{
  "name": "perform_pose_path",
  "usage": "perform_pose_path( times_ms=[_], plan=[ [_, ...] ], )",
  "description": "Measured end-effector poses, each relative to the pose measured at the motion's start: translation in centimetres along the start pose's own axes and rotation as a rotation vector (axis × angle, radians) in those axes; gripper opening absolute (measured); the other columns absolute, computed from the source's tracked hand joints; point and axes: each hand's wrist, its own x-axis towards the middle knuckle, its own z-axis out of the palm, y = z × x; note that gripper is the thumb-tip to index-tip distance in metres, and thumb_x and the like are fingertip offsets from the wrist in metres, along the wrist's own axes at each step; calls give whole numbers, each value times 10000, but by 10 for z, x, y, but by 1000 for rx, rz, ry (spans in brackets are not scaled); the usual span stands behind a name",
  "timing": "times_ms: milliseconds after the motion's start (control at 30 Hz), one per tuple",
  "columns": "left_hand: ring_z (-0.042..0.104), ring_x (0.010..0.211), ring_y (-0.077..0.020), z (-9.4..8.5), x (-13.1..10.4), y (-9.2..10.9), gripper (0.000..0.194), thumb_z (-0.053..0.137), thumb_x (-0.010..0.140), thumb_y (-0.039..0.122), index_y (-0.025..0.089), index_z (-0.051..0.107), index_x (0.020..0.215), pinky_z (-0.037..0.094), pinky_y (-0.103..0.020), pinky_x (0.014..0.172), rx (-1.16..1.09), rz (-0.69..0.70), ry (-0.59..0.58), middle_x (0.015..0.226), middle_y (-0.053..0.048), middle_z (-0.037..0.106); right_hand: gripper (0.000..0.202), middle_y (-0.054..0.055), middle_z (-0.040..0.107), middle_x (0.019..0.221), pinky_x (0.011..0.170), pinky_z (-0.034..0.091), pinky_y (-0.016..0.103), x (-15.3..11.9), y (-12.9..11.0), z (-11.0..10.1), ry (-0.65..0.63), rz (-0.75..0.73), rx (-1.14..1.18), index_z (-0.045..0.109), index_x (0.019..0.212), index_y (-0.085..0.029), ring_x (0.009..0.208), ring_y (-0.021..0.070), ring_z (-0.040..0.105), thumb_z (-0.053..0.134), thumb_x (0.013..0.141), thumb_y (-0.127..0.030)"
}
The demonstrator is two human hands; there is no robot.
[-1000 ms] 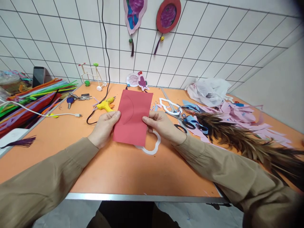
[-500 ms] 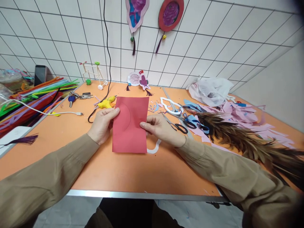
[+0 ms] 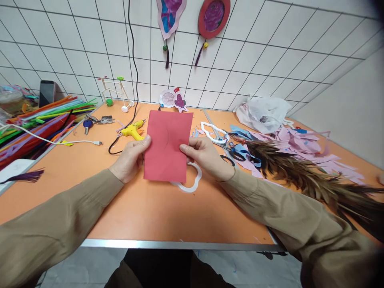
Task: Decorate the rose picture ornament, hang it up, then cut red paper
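Observation:
Between my two hands a sheet of red paper (image 3: 168,148) is held up above the table, with a faint curved pencil line on it. My left hand (image 3: 132,156) pinches its left edge, thumb in front and fingers behind. On the right edge my right hand (image 3: 204,156) grips it the same way. Below the paper lies a white wavy paper frame (image 3: 193,184), partly covered by the sheet. A yellow glue gun (image 3: 133,130) rests beyond my left hand. Scissors (image 3: 237,154) with black handles lie past my right hand.
Brown feathers (image 3: 288,168) and pink paper scraps (image 3: 306,142) spread over the right side, near a white plastic bag (image 3: 261,114). Coloured pipe cleaners (image 3: 45,124), keys (image 3: 88,125) and a white cable (image 3: 60,142) lie left. A stick model (image 3: 117,94) stands at the back.
Both hands have raised the red paper slightly and tilted it, so its far edge reaches higher in view. More of the white frame beneath shows now.

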Motion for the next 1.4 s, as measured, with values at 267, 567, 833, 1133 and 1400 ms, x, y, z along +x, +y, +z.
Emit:
perform_pose_path(
  times_ms=[267,567,833,1133,1400],
  plan=[
    [531,336,-132,2,-4,1,385,766,683,511,155,674,570,413,-232,352,242,-10,-118,449,-35,619,279,-30,498,502,445,350,225,7,-8,-12,139,-71,-39,538,558,-168,458,69,420,632,738,-359],
    [389,293,-69,-2,-6,9,319,766,703,438,173,668,555,260,-187,304,408,60,-89,366,19,514,261,-20,513,540,428,336,229,7,-8,-16,147,-53,9,570,607,-173,468,75,416,649,742,-382],
    [670,670,-196,-5,1,3,229,818,665,363,151,753,724,549,-289,646,86,109,118,714,-55,742,399,42,631,635,486,371,243,5,-12,-21,21,-11,-187,598,670,-163,531,109,527,515,838,-515],
    [666,629,-179,-9,4,1,285,834,640,376,139,760,778,528,-267,607,50,68,187,735,-71,754,257,-11,516,498,450,236,261,3,-12,-30,-297,68,-957,480,495,-184,461,90,399,661,593,-31],
    [584,527,-124,5,-2,-5,275,839,620,405,151,733,617,474,-225,533,59,-2,93,574,-27,690,82,1,624,648,505,420,231,-4,-45,-32,-177,-114,-437,640,755,-174,573,112,553,627,766,-253]
  ],
)
